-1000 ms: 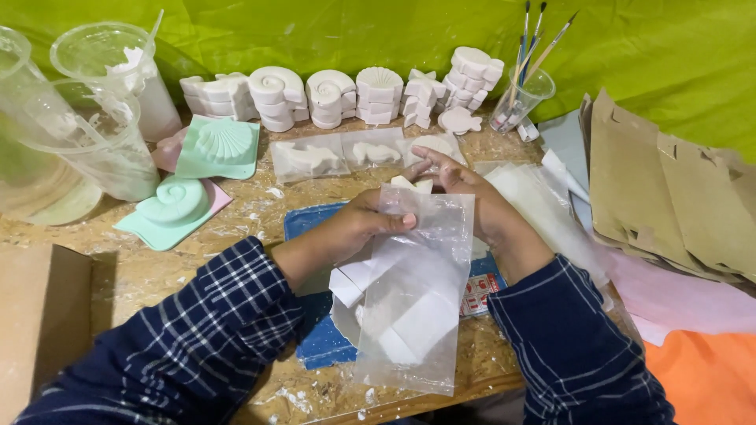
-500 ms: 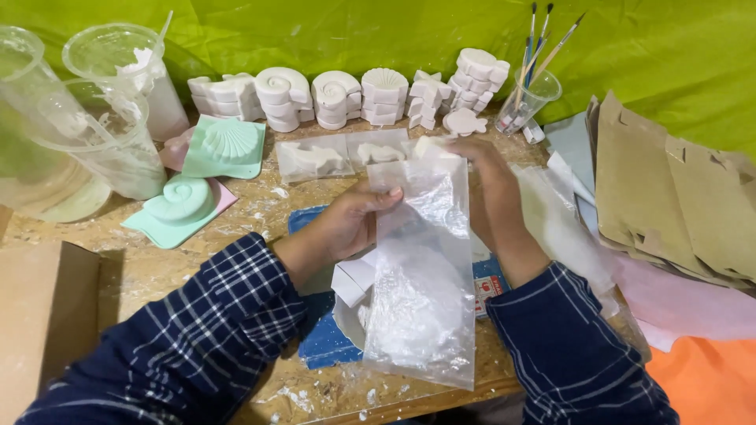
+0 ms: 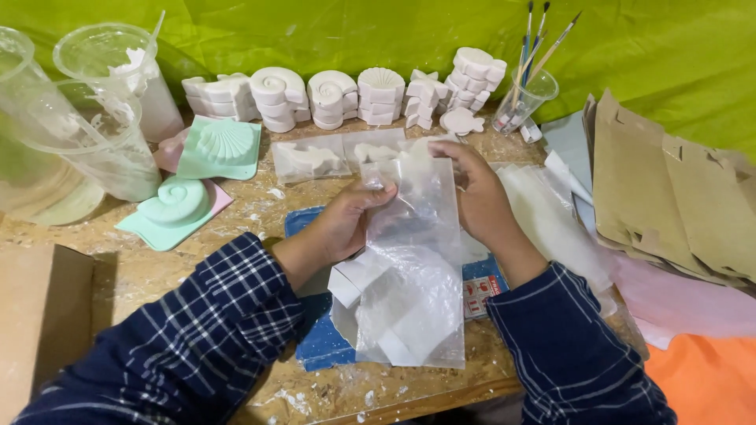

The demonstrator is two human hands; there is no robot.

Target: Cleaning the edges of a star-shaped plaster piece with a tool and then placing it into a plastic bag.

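My left hand (image 3: 348, 223) and my right hand (image 3: 476, 197) both grip the top edge of a clear plastic bag (image 3: 413, 275), held upright above the worktable. White plaster pieces (image 3: 356, 283) sit behind and inside the lower part of the bag; I cannot tell exactly which are inside. Under the bag lies a blue mat (image 3: 319, 342) on the wooden table (image 3: 142, 271). Both sleeves are dark blue plaid.
White plaster shell casts (image 3: 331, 94) line the back. Two mint-green shell moulds (image 3: 213, 149) lie at left beside clear plastic cups (image 3: 102, 134). A cup of paintbrushes (image 3: 524, 98) stands back right. Brown paper bags (image 3: 677, 197) and pink and orange sheets lie at right.
The bag was lying lower and crumpled; both hands have lifted its top edge up and away, stretching it upright and flatter.
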